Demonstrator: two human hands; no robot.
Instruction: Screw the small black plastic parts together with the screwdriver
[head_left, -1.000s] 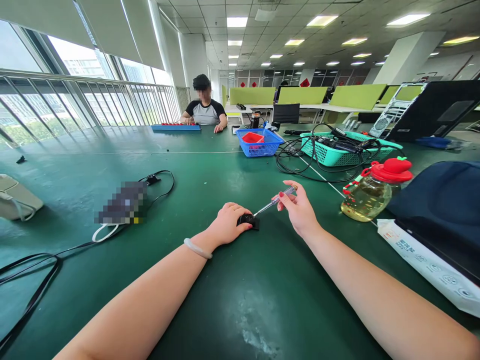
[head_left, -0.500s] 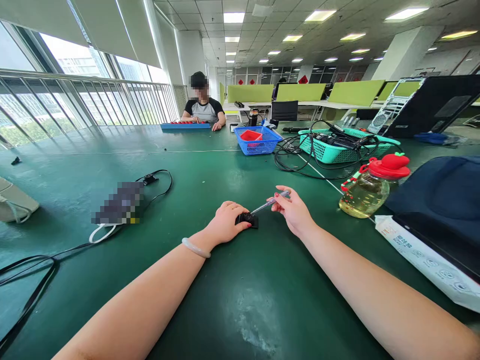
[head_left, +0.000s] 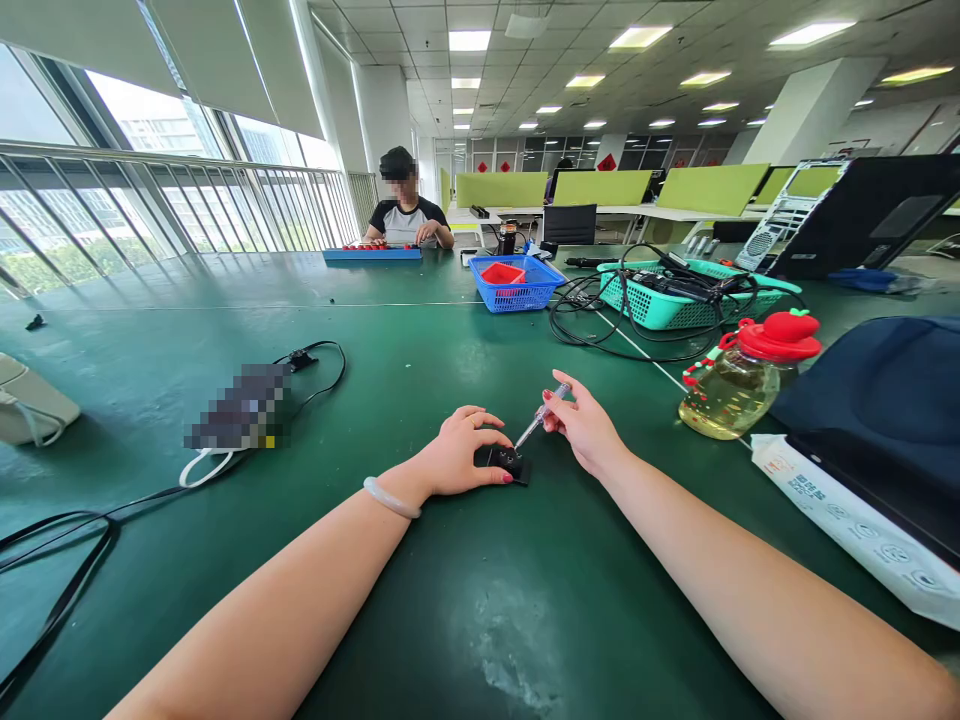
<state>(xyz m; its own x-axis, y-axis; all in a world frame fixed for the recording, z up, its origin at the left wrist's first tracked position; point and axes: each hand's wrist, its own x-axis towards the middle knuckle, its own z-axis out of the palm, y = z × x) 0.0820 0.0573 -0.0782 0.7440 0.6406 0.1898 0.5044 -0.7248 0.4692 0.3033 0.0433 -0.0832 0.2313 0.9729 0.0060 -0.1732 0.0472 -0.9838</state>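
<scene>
At the middle of the green counter (head_left: 420,610), between the two hands, lies a small black block (head_left: 508,462). Taking the block as the clock's centre, the left hand (head_left: 459,455) is at 9 o'clock, its fingers gripping the block's left end with the thumb along the near side. A pale bracelet (head_left: 391,498) circles that wrist. The right hand (head_left: 589,428) is near 2 o'clock, its fingers closed on the handle of a clear screwdriver (head_left: 531,430). The screwdriver slants, handle up toward 1 o'clock, with its tip seemingly meeting the block's far edge. Farther off, a blue basket (head_left: 517,294) with a red tray (head_left: 502,273) inside stands at 12 o'clock, a red-lidded bottle (head_left: 731,395) at about 2 o'clock, and a seated co-worker (head_left: 405,215) at 11 o'clock, behind a blue box (head_left: 373,255).
</scene>
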